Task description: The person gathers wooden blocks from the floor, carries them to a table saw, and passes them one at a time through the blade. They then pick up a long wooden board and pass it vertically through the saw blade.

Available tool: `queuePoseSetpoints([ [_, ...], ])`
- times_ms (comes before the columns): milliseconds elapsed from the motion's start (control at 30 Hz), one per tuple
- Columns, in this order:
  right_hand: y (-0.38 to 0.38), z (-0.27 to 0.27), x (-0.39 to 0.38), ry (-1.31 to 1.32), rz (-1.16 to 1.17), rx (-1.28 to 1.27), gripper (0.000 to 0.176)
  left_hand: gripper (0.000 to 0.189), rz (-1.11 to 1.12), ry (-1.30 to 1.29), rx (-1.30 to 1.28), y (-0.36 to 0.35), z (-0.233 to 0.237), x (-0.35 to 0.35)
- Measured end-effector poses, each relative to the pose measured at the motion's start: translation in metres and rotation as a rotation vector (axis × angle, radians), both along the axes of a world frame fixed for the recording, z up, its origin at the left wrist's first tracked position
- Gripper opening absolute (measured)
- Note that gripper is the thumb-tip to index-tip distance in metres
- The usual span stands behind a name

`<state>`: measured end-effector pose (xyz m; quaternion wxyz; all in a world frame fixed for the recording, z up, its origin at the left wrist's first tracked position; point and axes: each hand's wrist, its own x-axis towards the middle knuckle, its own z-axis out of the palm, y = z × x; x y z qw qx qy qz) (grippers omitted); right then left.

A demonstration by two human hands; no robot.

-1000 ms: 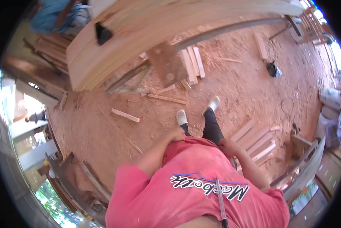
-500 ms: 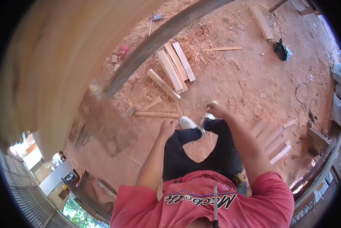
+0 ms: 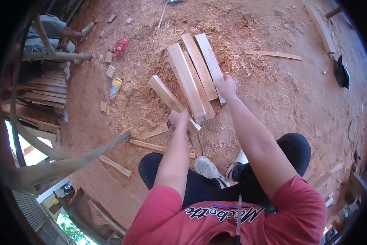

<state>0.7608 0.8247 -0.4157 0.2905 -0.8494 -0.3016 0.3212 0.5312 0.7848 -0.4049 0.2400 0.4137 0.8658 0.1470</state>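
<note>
A person in a red shirt bends over a sawdust-strewn dirt floor (image 3: 273,102), both arms stretched to a cluster of cut timber at upper centre of the frame. The left hand (image 3: 178,117) has its fingers closed tight round the near end of a short pale wooden plank (image 3: 163,93), which lies at a slant just left of the cluster. The right hand (image 3: 225,86) has its fingers curled over the near end of a long pale wooden plank (image 3: 209,57), the rightmost of the boards lying side by side. The person's white shoes (image 3: 208,167) stand at lower centre. A red packet (image 3: 121,44) lies at upper left, a black bag (image 3: 342,73) at far right.
</note>
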Motion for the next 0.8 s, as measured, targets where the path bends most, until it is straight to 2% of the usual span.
queuePoseSetpoints([
  [33, 0.004, -0.002, -0.004, 0.000, 0.008, -0.001, 0.063, 0.048, -0.076, 0.181, 0.020, 0.000, -0.011, 0.000],
  [67, 0.004, -0.001, -0.005, -0.038, 0.031, -0.046, 0.069, 0.048, -0.071, 0.181, 0.014, -0.001, -0.018, -0.004],
  [133, 0.002, 0.002, -0.002, -0.075, 0.054, -0.101, 0.074, 0.048, 0.045, -0.202, 0.116, -0.003, -0.003, -0.008],
  [167, 0.000, 0.005, 0.000, -0.076, 0.082, -0.151, 0.076, 0.048, 0.047, -0.203, 0.109, -0.005, 0.007, -0.009],
  [233, 0.000, -0.003, 0.002, -0.079, 0.110, -0.186, 0.077, 0.041, 0.130, -0.361, 0.218, 0.001, 0.029, -0.013],
  [300, 0.001, -0.025, 0.009, 0.072, 0.180, -0.094, 0.068, 0.040, 0.093, -0.409, 0.277, 0.007, 0.038, -0.004],
  [333, 0.001, -0.006, 0.012, 0.062, 0.179, -0.085, 0.068, 0.038, 0.058, -0.452, 0.329, 0.011, 0.034, -0.001],
  [400, -0.003, 0.027, 0.017, 0.315, 0.171, -0.005, 0.053, 0.037, 0.036, -0.426, 0.347, 0.025, 0.021, 0.004],
  [433, -0.004, 0.025, 0.014, 0.307, 0.172, -0.003, 0.053, 0.035, -0.036, -0.387, 0.357, 0.031, 0.015, 0.005],
  [467, -0.006, 0.023, 0.009, 0.415, 0.144, 0.138, 0.050, 0.033, -0.106, -0.346, 0.363, 0.035, 0.009, 0.005],
  [500, -0.008, 0.016, 0.007, 0.523, 0.114, 0.278, 0.048, 0.038, -0.149, -0.301, 0.236, 0.037, 0.012, 0.004],
  [533, -0.007, 0.007, 0.008, 0.520, 0.110, 0.271, 0.048, 0.038, -0.149, -0.304, 0.228, 0.036, 0.010, 0.006],
  [600, -0.002, -0.008, 0.011, 0.574, 0.327, 0.244, 0.049, 0.037, -0.108, -0.895, 0.406, 0.036, 0.006, 0.009],
  [633, -0.006, 0.010, 0.011, 0.620, 0.424, 0.198, 0.060, 0.042, -0.113, -1.085, 0.222, 0.042, -0.001, -0.006],
  [667, -0.010, 0.011, -0.002, 0.623, 0.416, 0.193, 0.060, 0.042, -0.115, -1.084, 0.211, 0.040, -0.009, -0.015],
  [733, -0.013, 0.009, -0.020, 1.229, 0.058, 0.475, 0.072, 0.051, 0.148, -1.538, 0.123, 0.034, -0.025, -0.013],
  [800, -0.007, -0.009, -0.022, 0.966, 0.031, 0.420, 0.081, 0.059, 0.245, -1.410, -0.004, 0.023, 0.023, 0.007],
])
